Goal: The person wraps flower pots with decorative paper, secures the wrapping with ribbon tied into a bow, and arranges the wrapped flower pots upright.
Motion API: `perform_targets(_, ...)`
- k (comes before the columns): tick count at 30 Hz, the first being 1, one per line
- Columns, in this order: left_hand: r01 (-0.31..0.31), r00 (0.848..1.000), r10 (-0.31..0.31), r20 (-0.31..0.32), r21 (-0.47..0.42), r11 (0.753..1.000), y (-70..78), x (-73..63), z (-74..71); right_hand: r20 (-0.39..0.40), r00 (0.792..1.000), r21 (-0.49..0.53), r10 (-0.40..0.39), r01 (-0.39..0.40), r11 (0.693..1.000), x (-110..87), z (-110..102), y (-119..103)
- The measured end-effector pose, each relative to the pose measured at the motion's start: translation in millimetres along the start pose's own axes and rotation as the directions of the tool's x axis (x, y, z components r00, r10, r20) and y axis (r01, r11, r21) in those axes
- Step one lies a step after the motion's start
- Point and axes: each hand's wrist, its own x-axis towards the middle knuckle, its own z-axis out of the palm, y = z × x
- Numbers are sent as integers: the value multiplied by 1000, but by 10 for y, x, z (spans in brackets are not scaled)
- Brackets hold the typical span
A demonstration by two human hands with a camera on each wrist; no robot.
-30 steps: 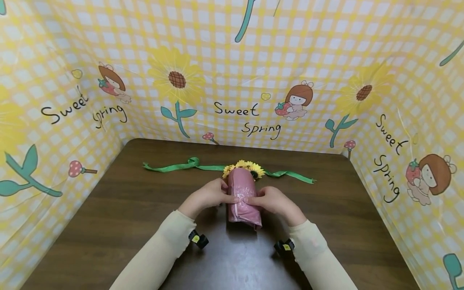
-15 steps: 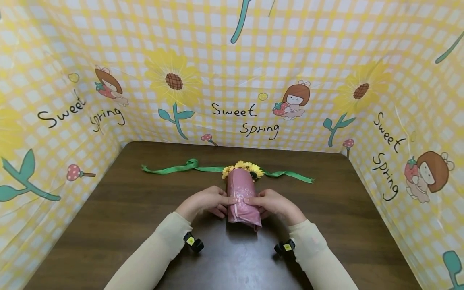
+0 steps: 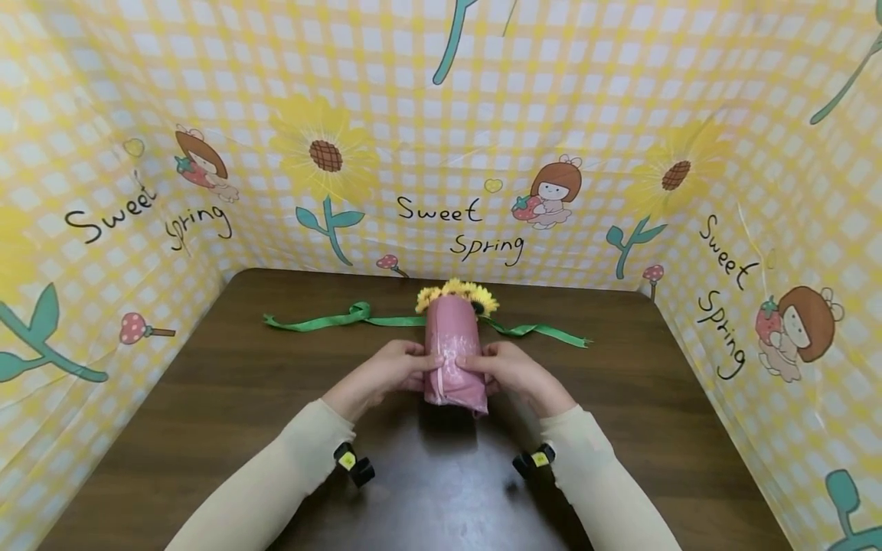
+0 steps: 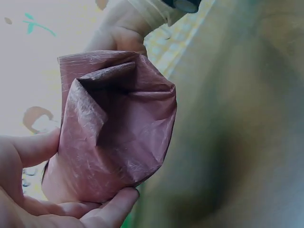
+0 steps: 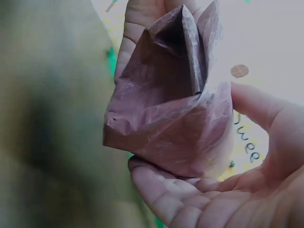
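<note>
A small bouquet in pink wrapping is at the centre of the head view, yellow flowers showing at its far end. My left hand grips its left side and my right hand its right side, both thumbs on the near face. A dark shadow lies under the wrap, which is raised above the table. Both wrist views look into the folded, hollow lower end of the wrapping; the right wrist view shows fingers curled beneath it. Most of the flowers are hidden behind the wrap.
A green ribbon stretches across the brown table behind the bouquet, its middle hidden, its right part ending near the back right. Yellow checked cloth walls stand at the back and both sides.
Both hands have lifted the bouquet up and away from the table. Half a second ago my left fingers were spread lower beside it; now they are in against the wrap. The ribbon stayed on the table.
</note>
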Motion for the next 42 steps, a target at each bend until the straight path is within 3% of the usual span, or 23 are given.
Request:
perform_targets(4, -30, 999, 30, -24, 7, 1000, 250, 107, -159, -21, 999, 6, -40, 40, 999, 196, -38, -236)
perform_targets(9, -2, 999, 2, -44, -10, 1000, 363, 342, -333, -38, 999, 50, -22, 23, 998, 494, -63, -315)
perform_targets(16, 31, 998, -33, -51, -41, 999, 307, 618, -424, -70, 997, 96, 30, -23, 995, 789, -88, -232)
perform_targets(22, 74, 995, -78, -55, -65, 995, 232, 777, -452, -87, 995, 91, 56, -48, 995, 883, -105, -177)
perform_targets(36, 136, 990, -138, -42, -58, 989, 102, 872, -502, -57, 995, 40, 88, -85, 996, 960, -113, -72)
perform_targets(42, 99, 995, -100, -27, -11, 995, 99, 893, -514, -97, 992, -113, 75, -86, 990, 946, -145, -97)
